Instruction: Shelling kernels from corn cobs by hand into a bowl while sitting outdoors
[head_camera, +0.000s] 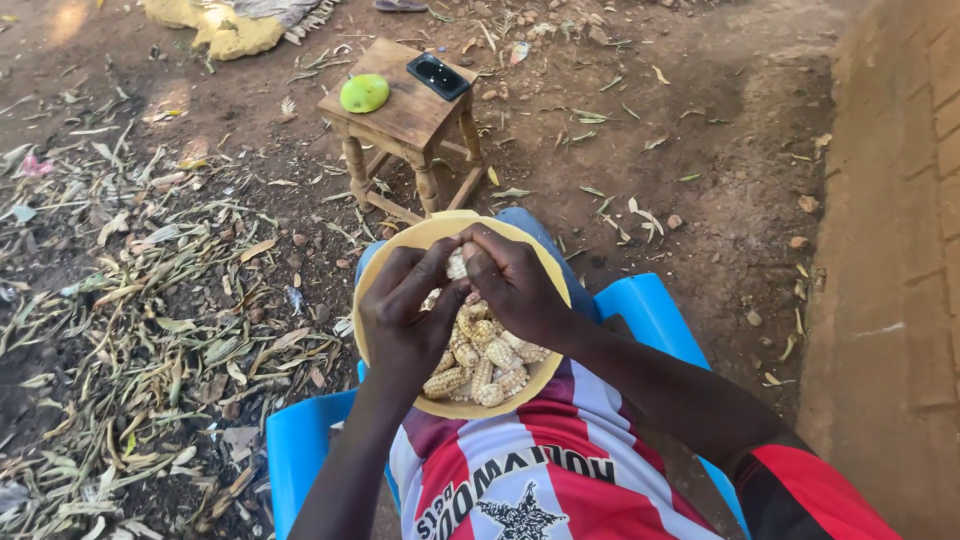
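A round yellow bowl (424, 234) rests on my lap and holds several short pieces of maize cob (488, 362). Both hands are over the bowl and grip one pale cob piece (457, 264) between them. My left hand (403, 315) wraps it from the left with the thumb on top. From the right, my right hand (515, 285) pinches the same piece with its fingertips. Most of that cob piece is hidden by my fingers.
I sit on a blue plastic chair (300, 440). A small wooden stool (405, 120) stands ahead on the dirt, with a green fruit (364, 93) and a dark phone (438, 76) on it. Dry leaves and husks (150, 320) cover the left. A brick wall (900, 250) runs along the right.
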